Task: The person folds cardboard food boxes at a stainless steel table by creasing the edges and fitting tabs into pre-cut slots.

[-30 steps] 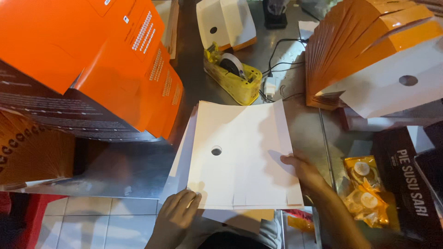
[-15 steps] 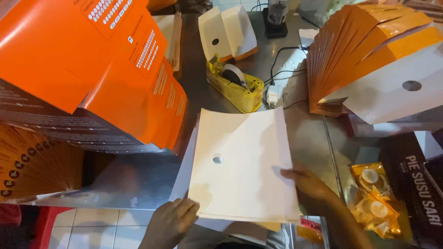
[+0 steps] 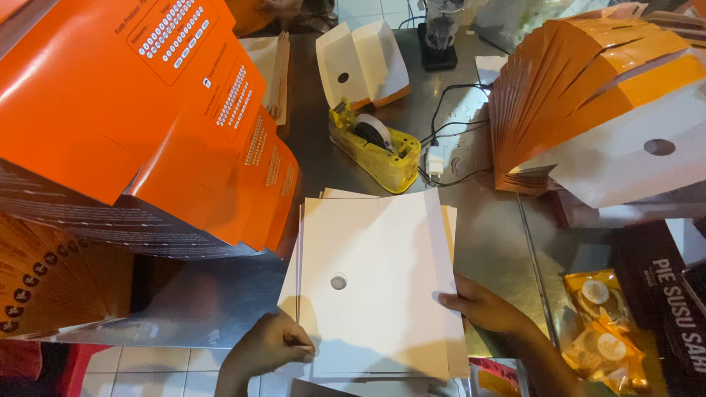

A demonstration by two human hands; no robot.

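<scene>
A flat carton blank [image 3: 375,283] lies at lower centre on the metal table [image 3: 485,235]. Just above it sits a tape dispenser [image 3: 375,151], with a folded box [image 3: 362,62] above that. Stacked flat cartons [image 3: 147,125] fill the upper left; a fanned stack of cartons [image 3: 588,95] fills the upper right. Wrapped pastries [image 3: 603,331] lie at lower right.

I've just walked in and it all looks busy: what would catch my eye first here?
Probably the big fan of flat orange cartons leaning in from the left, echoed by another stack at upper right. Centre front, the left hand and right hand grip a white flat carton blank with a round hole; behind it sits a yellow tape dispenser.
</scene>
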